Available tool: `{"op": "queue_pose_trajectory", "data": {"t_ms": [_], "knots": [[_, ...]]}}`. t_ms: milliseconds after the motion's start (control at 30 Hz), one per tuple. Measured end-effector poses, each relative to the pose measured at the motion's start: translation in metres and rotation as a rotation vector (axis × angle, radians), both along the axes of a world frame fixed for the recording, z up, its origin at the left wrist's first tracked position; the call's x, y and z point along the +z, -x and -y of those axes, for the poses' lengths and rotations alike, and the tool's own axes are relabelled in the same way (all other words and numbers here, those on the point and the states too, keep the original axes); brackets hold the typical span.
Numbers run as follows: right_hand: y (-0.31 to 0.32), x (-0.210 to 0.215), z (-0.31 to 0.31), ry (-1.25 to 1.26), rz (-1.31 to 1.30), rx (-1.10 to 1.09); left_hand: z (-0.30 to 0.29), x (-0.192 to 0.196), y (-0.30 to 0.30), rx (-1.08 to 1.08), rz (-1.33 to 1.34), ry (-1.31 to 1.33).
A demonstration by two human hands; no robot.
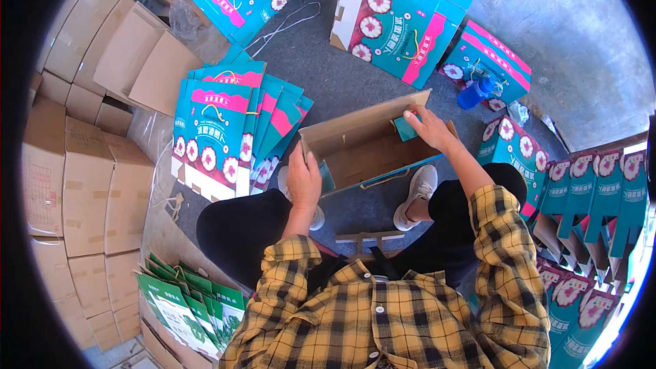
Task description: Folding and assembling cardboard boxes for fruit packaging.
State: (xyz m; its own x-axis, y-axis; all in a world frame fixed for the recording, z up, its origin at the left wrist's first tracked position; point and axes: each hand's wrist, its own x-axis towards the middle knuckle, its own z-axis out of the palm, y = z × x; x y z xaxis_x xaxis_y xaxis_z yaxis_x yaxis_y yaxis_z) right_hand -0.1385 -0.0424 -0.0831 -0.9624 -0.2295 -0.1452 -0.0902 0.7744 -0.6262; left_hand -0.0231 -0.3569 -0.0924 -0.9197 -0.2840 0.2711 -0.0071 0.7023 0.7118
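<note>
Between my knees an open cardboard box (365, 158) shows its plain brown inside, with teal printed flaps at both ends and a cord handle along the near edge. My left hand (303, 179) grips the left end wall, its thumb near the rim. At the far right corner, my right hand (433, 131) holds the end of the box beside a small teal flap (404, 128). What the fingertips touch on the outer sides is hidden. To the left lies a fanned pile of flat teal and pink printed cartons (217, 126).
More flat printed cartons (403, 17) are stacked ahead, near a blue bottle (474, 94). Folded teal cartons (581, 188) stand in rows at right. Brown boxes (89, 184) form a wall at left. Green bags (188, 304) sit at lower left.
</note>
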Motion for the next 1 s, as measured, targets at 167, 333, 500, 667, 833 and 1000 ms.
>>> {"op": "queue_pose_trajectory", "data": {"t_ms": [167,333,500,667,833,1000], "knots": [[-0.001,-0.001,0.006,-0.011,0.032,0.039,0.002,0.009,-0.003,-0.201,0.179,0.078],[0.008,-0.016,-0.01,0.107,0.18,-0.035,-0.007,0.002,-0.003,-0.415,0.425,0.159],[0.009,0.004,-0.009,0.479,0.476,-0.297,-0.003,0.003,-0.005,-0.387,0.434,0.116],[0.009,0.004,-0.008,0.611,0.497,-0.531,0.001,0.002,-0.009,-0.367,0.387,0.032],[0.015,-0.005,-0.017,0.705,0.439,-0.598,0.005,0.008,-0.012,-0.327,0.238,-0.047],[0.013,-0.022,-0.035,-0.014,-0.019,-0.168,0.006,0.031,-0.022,-0.271,0.427,-0.066]]}}
